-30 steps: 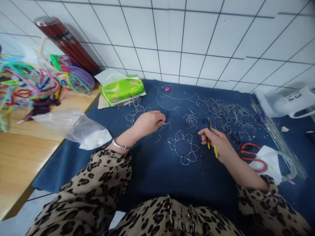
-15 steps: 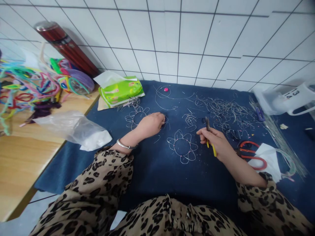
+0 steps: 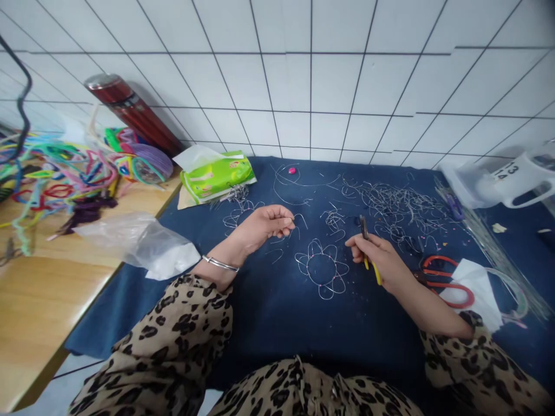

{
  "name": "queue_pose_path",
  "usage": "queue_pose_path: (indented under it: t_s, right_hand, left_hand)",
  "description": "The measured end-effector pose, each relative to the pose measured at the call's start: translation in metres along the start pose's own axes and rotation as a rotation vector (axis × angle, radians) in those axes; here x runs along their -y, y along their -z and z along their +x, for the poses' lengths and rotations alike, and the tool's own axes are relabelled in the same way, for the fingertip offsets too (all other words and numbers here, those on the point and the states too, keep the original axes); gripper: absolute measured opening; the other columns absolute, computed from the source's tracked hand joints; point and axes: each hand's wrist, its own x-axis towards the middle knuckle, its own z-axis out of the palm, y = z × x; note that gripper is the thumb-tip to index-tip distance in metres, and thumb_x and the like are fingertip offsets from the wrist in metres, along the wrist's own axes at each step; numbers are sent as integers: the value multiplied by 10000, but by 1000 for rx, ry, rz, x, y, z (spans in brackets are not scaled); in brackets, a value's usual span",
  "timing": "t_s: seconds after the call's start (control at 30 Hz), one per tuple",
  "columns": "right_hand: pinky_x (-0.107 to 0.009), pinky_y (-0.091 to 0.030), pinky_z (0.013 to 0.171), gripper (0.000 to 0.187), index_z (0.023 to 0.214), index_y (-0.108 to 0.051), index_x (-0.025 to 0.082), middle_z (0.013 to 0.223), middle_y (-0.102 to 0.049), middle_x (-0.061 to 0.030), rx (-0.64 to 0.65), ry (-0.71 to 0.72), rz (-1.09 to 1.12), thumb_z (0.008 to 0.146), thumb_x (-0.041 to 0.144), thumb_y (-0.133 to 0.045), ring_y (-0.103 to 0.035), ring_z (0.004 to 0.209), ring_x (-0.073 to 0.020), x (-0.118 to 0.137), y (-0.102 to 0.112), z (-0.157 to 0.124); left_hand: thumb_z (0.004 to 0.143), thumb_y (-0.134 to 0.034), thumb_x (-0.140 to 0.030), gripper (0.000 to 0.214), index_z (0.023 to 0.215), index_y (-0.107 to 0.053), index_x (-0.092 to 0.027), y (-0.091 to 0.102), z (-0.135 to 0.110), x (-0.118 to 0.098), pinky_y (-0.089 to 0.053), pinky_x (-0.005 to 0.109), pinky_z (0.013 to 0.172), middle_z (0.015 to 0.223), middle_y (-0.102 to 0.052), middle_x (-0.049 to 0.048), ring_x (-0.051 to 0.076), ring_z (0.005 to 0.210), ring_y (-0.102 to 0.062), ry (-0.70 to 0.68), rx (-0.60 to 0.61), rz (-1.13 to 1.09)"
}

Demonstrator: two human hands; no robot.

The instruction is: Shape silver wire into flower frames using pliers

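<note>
I can read one marking only: dark digits, "13" with what looks like "14" beneath, on the white jug (image 3: 526,173) at the table's far right. The green pack (image 3: 217,175) carries print too small to read.

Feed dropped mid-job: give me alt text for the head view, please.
Right hand grips yellow-handled pliers beside a silver wire flower frame on dark blue cloth; left hand pinches a thin bent silver wire. Red-handled scissors lie further right.
</note>
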Motion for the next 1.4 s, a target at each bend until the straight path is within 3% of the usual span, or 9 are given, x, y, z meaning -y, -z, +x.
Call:
queue_pose_path:
  t_s: [0.4,0.5,0.63,0.77,0.87,1.0,1.17,1.27,1.4]
  right_hand:
    - [-288,-420,686,272,893,-630,201,746,-559,-9,-29,54,-127,815,439,-522,-517,690,-130,8,-4,-6]
    - [-285,-411,694,250,940,-639,227,802,-594,-8,-33,151,-298,779,408,-579,-524,711,-135,14,-9,-13]
    - [-262,-400,630,312,1041,-619,248,797,-592,5,97,192,-316,777,413,-587,-502,654,-115,21,-16,-25]
    - [-252,-385,597,209,857,-640,222,733,-601,5,145,217,-355,802,409,-564,-495,622,-111,29,-15,-34]
    - [-253,-389,594,194,796,-626,222,685,-590,8,157,207,-342,794,409,-576,-510,618,-120,32,-13,-35]
    - [-252,-380,582,198,755,-602,216,654,-568,9,211,182,-339,790,410,-579,-504,609,-124,31,-10,-34]
    - [-239,-289,491,221,706,-564,211,566,-444,39,164,120,-465,780,419,-582,-365,507,-92,31,-3,-31]
    - [-239,-301,516,196,719,-565,205,589,-441,35,179,102,-503,786,389,-567,-378,542,-94,31,-4,-30]
    - [-230,-305,527,177,702,-563,193,593,-424,40,203,113,-481,770,356,-575,-379,559,-85,31,-9,-30]
  left_hand:
    - [768,-631,-248,158,889,-579,-159,-30,-13,-5,-434,214,567,781,-649,31,84,627,-581,12,82,28]
    - [759,-639,-231,163,887,-576,-150,-48,-18,-6,-434,217,563,764,-649,29,85,611,-575,25,146,-16]
    - [760,-650,-212,141,849,-560,-151,-83,-28,1,-425,206,559,743,-646,17,79,600,-581,81,187,-213]
    - [759,-659,-193,144,810,-531,-152,-116,-42,12,-411,201,558,733,-642,12,78,596,-591,121,207,-471]
    - [744,-679,-204,167,794,-529,-150,-128,-49,18,-407,209,556,717,-637,15,85,589,-590,150,217,-577]
    - [748,-681,-246,174,801,-547,-148,-129,-53,20,-418,225,585,742,-639,32,106,632,-608,140,210,-570]
    - [828,-578,-347,205,811,-615,-146,-119,-49,18,-422,232,613,858,-633,57,124,730,-599,29,159,-404]
    - [846,-545,-376,262,825,-649,-136,-112,-46,17,-408,234,599,766,-623,44,100,642,-553,28,197,-275]
    - [772,-650,-320,182,801,-663,-140,-107,-42,18,-381,222,567,683,-594,7,75,576,-488,79,229,-200]
